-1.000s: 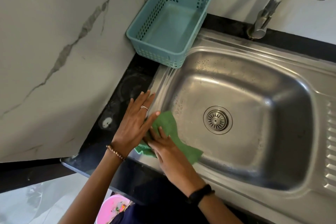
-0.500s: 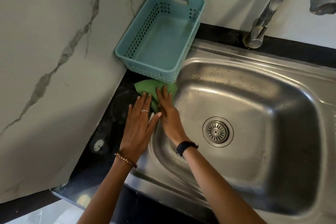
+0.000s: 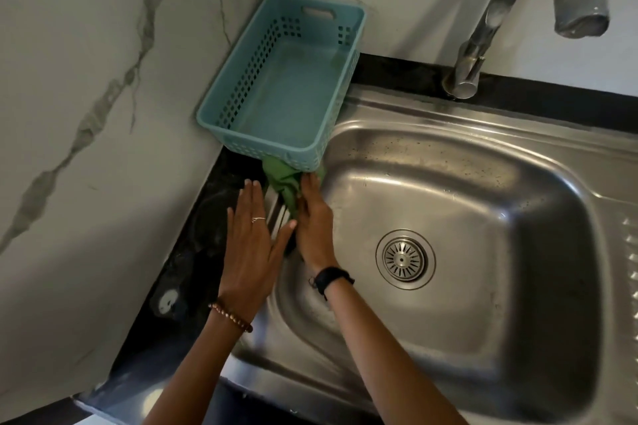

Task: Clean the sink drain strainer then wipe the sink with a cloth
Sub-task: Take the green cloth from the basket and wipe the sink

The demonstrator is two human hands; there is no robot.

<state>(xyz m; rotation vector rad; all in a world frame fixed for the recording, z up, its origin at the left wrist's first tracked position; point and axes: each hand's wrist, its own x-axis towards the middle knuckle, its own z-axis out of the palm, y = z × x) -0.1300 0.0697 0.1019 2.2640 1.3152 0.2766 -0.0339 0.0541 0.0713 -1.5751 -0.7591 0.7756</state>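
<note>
A steel sink [image 3: 511, 348] fills the right half of the view, with the round drain strainer [image 3: 404, 259] seated in its floor. My right hand [image 3: 313, 221] presses a green cloth [image 3: 283, 180] onto the sink's left rim, right under the front corner of a blue basket [image 3: 241, 103]. Part of the cloth is tucked beneath that corner. Beside it, my left hand [image 3: 249, 245] lies flat with fingers spread on the black counter [image 3: 183, 286] and the rim, holding nothing.
The blue perforated basket stands in the back left corner against the marbled wall [image 3: 86, 79]. A chrome tap [image 3: 490, 21] rises behind the sink, its spout overhead at top right. A ribbed draining board [image 3: 630, 272] lies at the right edge.
My right hand slid the cloth along the left rim from the near corner up to the basket. My left hand followed, staying flat on the counter.
</note>
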